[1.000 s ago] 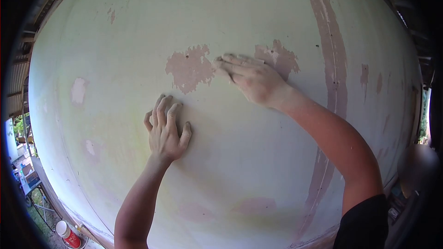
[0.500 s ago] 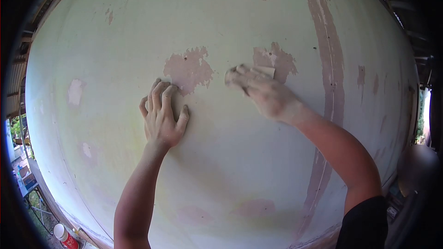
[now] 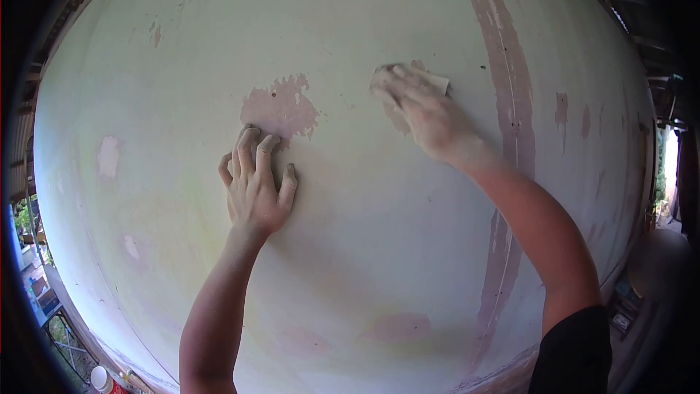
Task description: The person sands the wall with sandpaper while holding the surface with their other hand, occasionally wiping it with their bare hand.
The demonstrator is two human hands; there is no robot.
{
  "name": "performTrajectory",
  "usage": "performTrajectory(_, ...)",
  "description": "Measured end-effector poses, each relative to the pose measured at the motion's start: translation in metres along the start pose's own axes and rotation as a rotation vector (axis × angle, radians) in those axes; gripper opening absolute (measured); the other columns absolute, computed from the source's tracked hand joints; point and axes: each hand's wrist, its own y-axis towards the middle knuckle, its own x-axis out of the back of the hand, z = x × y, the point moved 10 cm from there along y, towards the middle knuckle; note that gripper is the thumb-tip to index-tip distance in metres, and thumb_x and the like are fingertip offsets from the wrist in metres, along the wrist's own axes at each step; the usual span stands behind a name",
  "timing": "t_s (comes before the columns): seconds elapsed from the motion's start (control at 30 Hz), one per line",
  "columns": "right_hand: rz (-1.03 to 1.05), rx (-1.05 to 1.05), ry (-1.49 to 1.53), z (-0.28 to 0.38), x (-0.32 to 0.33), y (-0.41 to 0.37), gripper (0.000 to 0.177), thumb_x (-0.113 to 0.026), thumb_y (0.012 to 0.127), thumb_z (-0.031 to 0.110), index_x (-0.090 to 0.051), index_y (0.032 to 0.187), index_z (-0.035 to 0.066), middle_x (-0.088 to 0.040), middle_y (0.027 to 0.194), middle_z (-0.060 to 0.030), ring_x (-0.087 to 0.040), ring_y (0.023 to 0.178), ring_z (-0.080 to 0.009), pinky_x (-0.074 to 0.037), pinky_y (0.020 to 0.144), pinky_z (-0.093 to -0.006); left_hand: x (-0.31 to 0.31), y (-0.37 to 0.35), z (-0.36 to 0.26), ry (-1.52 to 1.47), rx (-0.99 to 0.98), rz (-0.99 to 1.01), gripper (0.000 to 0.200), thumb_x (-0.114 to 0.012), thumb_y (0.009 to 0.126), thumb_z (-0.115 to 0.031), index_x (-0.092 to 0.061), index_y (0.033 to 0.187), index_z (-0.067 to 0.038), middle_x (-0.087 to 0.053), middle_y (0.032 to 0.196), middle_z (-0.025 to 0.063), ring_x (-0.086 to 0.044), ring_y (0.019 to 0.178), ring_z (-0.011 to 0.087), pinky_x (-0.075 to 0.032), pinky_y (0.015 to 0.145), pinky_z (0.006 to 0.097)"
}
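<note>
A pale green wall panel (image 3: 350, 190) stands in front of me, with several purplish-brown patches on it. My left hand (image 3: 255, 182) rests on the panel with bent, parted fingers, just below one brown patch (image 3: 281, 106), and holds nothing. Higher and to the right, my right hand (image 3: 423, 106) presses a folded piece of sandpaper (image 3: 440, 84) against the surface. Its fingers are blurred by motion, and only the pale edge of the sheet sticks out beyond them. The hand covers most of a second brown patch. Dust coats both hands.
A long brown vertical strip (image 3: 515, 117) runs down the panel on the right. A white and red bucket (image 3: 102, 379) stands at the lower left. Metal roofing shows along the upper edges. A blurred round shape (image 3: 658, 265) is at the right edge.
My right hand has moved up with the sandpaper, now over the right brown patch. My left hand stays on the panel. The view has shifted slightly.
</note>
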Motion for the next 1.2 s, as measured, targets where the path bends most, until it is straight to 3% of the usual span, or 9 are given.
performTrajectory(0.2,-0.248,-0.321,0.135,-0.070,0.044,0.042,0.044,-0.035,0.111,0.016,-0.053,0.151,0.012,-0.044,0.161,-0.0140,-0.037,0.152,-0.0329,-0.033,0.126,-0.0417,-0.002,0.005,-0.005,-0.012,-0.018,0.017,0.055,-0.060,0.094,-0.030,-0.045,0.144,-0.013,-0.038,0.153,0.0144,-0.038,0.146,0.0316,-0.021,0.119,0.0530)
performTrajectory(0.33,-0.181,0.037,0.210,0.026,0.015,0.006,0.042,-0.038,0.112,0.021,-0.055,0.149,0.012,-0.045,0.161,-0.0124,-0.036,0.153,-0.0301,-0.033,0.126,-0.0414,0.000,0.010,-0.007,-0.029,-0.010,-0.024,0.055,-0.060,0.093,-0.030,-0.045,0.143,-0.013,-0.039,0.152,0.0144,-0.039,0.145,0.0306,-0.022,0.119,0.0527)
performTrajectory(0.47,-0.069,0.161,0.129,0.025,0.012,-0.017,0.043,-0.038,0.112,0.022,-0.055,0.150,0.012,-0.046,0.160,-0.0113,-0.037,0.152,-0.0287,-0.034,0.125,-0.0402,-0.001,0.023,-0.014,-0.047,-0.016,-0.018,0.054,-0.061,0.093,-0.030,-0.046,0.142,-0.013,-0.041,0.151,0.0148,-0.039,0.146,0.0296,-0.022,0.119,0.0521)
performTrajectory(0.6,-0.282,-0.174,-0.029,-0.074,0.052,0.017,0.043,-0.037,0.112,0.021,-0.054,0.151,0.016,-0.046,0.160,-0.0104,-0.039,0.150,-0.0295,-0.037,0.123,-0.0405,0.000,0.031,-0.012,-0.047,0.002,-0.056,0.053,-0.060,0.094,-0.031,-0.047,0.142,-0.013,-0.043,0.150,0.0144,-0.039,0.146,0.0291,-0.022,0.119,0.0520)
performTrajectory(0.7,-0.230,-0.351,0.010,-0.097,0.055,0.038,0.043,-0.037,0.112,0.023,-0.054,0.151,0.018,-0.046,0.160,-0.0107,-0.040,0.150,-0.0288,-0.037,0.123,-0.0410,-0.001,0.030,-0.010,-0.050,0.015,-0.050,0.052,-0.060,0.094,-0.031,-0.047,0.142,-0.014,-0.043,0.150,0.0138,-0.040,0.146,0.0286,-0.022,0.119,0.0519)
performTrajectory(0.9,-0.052,0.023,0.117,0.014,0.016,-0.007,0.043,-0.038,0.112,0.023,-0.054,0.151,0.019,-0.048,0.159,-0.0077,-0.039,0.151,-0.0268,-0.037,0.123,-0.0414,0.001,0.030,-0.022,-0.073,-0.012,-0.070,0.051,-0.060,0.095,-0.030,-0.048,0.141,-0.014,-0.043,0.150,0.0126,-0.041,0.143,0.0288,-0.023,0.119,0.0516)
performTrajectory(1.03,-0.035,0.019,0.063,-0.024,0.017,-0.012,0.042,-0.038,0.111,0.019,-0.055,0.150,0.021,-0.045,0.161,-0.0053,-0.040,0.150,-0.0257,-0.038,0.123,-0.0425,-0.002,0.037,-0.041,-0.071,-0.080,-0.067,0.052,-0.062,0.094,-0.031,-0.048,0.141,-0.015,-0.044,0.149,0.0108,-0.042,0.142,0.0283,-0.023,0.119,0.0511)
performTrajectory(1.13,-0.206,-0.097,-0.092,-0.067,0.051,0.021,0.043,-0.036,0.111,0.020,-0.057,0.149,0.020,-0.045,0.162,-0.0067,-0.039,0.151,-0.0265,-0.037,0.123,-0.0427,-0.006,0.039,-0.044,-0.084,-0.061,-0.036,0.051,-0.063,0.093,-0.032,-0.049,0.140,-0.015,-0.044,0.149,0.0103,-0.042,0.142,0.0280,-0.023,0.119,0.0510)
performTrajectory(1.2,-0.218,-0.448,0.154,-0.093,0.061,0.043,0.044,-0.033,0.112,0.022,-0.057,0.148,0.015,-0.045,0.161,-0.0099,-0.036,0.152,-0.0280,-0.034,0.125,-0.0411,-0.006,0.040,-0.044,-0.089,-0.060,-0.019,0.051,-0.063,0.093,-0.032,-0.050,0.139,-0.014,-0.044,0.149,0.0102,-0.042,0.142,0.0279,-0.023,0.119,0.0509)
